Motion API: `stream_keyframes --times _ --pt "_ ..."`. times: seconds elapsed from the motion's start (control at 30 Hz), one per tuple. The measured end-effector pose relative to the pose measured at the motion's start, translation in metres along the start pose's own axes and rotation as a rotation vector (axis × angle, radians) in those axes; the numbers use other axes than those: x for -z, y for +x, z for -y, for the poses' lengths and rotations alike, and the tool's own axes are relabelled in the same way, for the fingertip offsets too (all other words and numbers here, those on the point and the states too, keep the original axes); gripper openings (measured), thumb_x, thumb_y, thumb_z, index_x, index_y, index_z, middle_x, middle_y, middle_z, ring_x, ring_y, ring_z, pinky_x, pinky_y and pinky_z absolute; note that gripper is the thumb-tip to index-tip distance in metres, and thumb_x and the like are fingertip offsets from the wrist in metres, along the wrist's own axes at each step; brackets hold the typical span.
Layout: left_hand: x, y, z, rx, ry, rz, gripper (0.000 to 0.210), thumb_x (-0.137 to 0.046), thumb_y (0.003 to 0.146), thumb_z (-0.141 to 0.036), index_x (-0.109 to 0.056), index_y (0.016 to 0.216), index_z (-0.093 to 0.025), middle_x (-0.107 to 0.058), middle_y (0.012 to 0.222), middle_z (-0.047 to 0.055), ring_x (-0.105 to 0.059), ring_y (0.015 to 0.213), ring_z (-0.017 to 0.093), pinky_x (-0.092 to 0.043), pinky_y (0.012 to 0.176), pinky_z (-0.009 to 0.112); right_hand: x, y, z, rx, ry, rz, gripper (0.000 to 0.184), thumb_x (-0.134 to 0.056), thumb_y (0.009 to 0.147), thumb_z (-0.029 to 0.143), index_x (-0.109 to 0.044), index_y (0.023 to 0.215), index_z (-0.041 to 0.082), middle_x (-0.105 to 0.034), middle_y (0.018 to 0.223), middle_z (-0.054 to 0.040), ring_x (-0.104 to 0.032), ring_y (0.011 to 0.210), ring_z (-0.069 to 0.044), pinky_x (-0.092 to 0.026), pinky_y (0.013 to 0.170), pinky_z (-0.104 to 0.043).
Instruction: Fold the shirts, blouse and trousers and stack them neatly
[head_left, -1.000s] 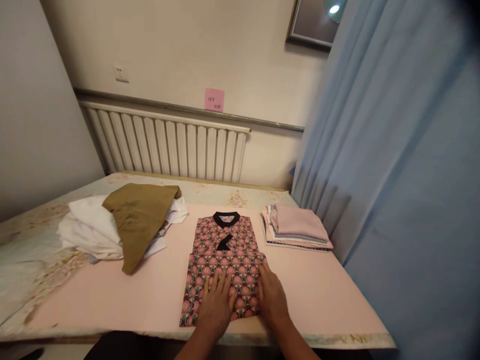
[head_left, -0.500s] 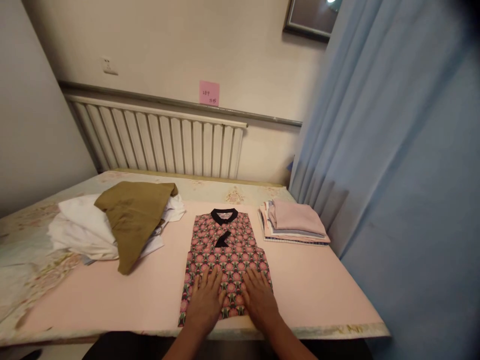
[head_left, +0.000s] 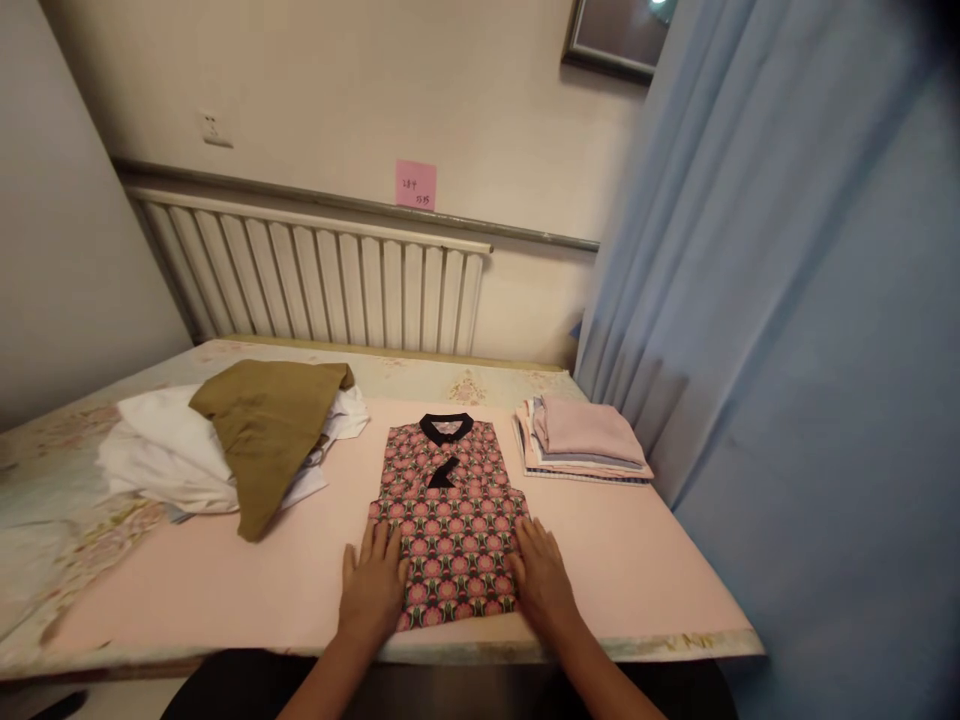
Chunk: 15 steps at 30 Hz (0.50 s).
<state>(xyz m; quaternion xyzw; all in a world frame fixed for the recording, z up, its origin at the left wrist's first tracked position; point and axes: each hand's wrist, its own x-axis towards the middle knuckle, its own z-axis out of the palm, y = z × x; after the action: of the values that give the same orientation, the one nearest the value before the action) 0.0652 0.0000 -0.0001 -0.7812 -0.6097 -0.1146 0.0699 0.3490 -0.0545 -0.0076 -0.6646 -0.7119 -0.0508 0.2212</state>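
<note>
A folded shirt (head_left: 457, 545) with a pink and dark floral print and a black collar lies flat, collar toward the wall. My left hand (head_left: 373, 580) rests over its lower left edge, fingers stretched out and slightly spread. At the opposite lower edge, my right hand (head_left: 544, 575) lies flat with fingers extended. Neither hand grips the fabric. Beneath the shirt is a pink sheet (head_left: 262, 590). Parts of the shirt's side edges are hidden under my hands.
To the left is a loose heap of white clothes (head_left: 161, 450) with an olive garment (head_left: 274, 430) on top. Neatly folded clothes (head_left: 589, 430) are stacked at the right. A blue curtain (head_left: 787, 350) hangs along the right side. A radiator (head_left: 322, 275) stands behind the bed.
Both hands have moved apart, from the shirt's lower middle out to its left and right edges. The shirt's lower part now looks narrower at the sides.
</note>
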Motion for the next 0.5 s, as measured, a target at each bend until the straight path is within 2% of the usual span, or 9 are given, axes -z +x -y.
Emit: stream_keyframes --times 0.1,0.17,0.23,0.33,0.5 --pt "0.004 0.002 -0.033 -0.068 -0.021 -0.028 0.049 -0.032 0.093 -0.029 -0.047 0.139 -0.019 -0.036 0.152 0.008 -0.026 0.142 0.029 -0.02 0.113 0.055 -0.009 0.005 0.044 0.12 0.05 -0.065 0.044 -0.041 0.093 0.021 -0.05 0.136 0.019 -0.047 0.143 -0.0091 -0.035 0.137 -0.026 -0.031 0.112 -0.05" --pt "0.003 -0.001 -0.054 -0.112 -0.057 0.012 0.049 -0.032 0.093 -0.026 -0.047 0.14 -0.022 -0.038 0.151 0.005 -0.03 0.141 0.026 -0.024 0.112 0.051 -0.019 0.003 0.069 0.228 0.086 -0.034 0.043 -0.041 0.093 0.02 -0.05 0.135 0.019 -0.049 0.142 -0.0078 -0.037 0.136 -0.023 -0.032 0.112 -0.046" --pt "-0.002 -0.007 -0.066 -0.134 -0.067 0.06 0.051 -0.032 0.091 -0.02 -0.047 0.14 -0.022 -0.038 0.151 0.004 -0.031 0.14 0.025 -0.027 0.112 0.05 -0.029 -0.002 0.084 0.273 0.098 -0.009 0.045 -0.042 0.094 0.023 -0.046 0.138 0.019 -0.05 0.141 -0.0072 -0.038 0.136 -0.021 -0.032 0.113 -0.043" --pt "-0.007 -0.015 -0.065 -0.155 -0.048 0.069 0.052 -0.034 0.089 -0.02 -0.046 0.14 -0.02 -0.037 0.151 0.005 -0.033 0.139 0.027 -0.026 0.111 0.054 -0.035 -0.012 0.085 0.255 0.07 0.009 0.046 -0.045 0.095 0.034 -0.045 0.139 0.022 -0.047 0.144 -0.006 -0.035 0.137 -0.023 -0.029 0.114 -0.046" --pt "-0.003 -0.019 -0.047 -0.185 -0.047 -0.004 0.05 -0.037 0.09 -0.029 -0.047 0.139 -0.023 -0.039 0.15 0.006 -0.033 0.139 0.03 -0.023 0.112 0.057 -0.024 -0.018 0.066 0.192 0.001 0.054 0.046 -0.046 0.094 0.041 -0.047 0.137 0.024 -0.043 0.147 -0.0054 -0.036 0.136 -0.026 -0.029 0.112 -0.049"
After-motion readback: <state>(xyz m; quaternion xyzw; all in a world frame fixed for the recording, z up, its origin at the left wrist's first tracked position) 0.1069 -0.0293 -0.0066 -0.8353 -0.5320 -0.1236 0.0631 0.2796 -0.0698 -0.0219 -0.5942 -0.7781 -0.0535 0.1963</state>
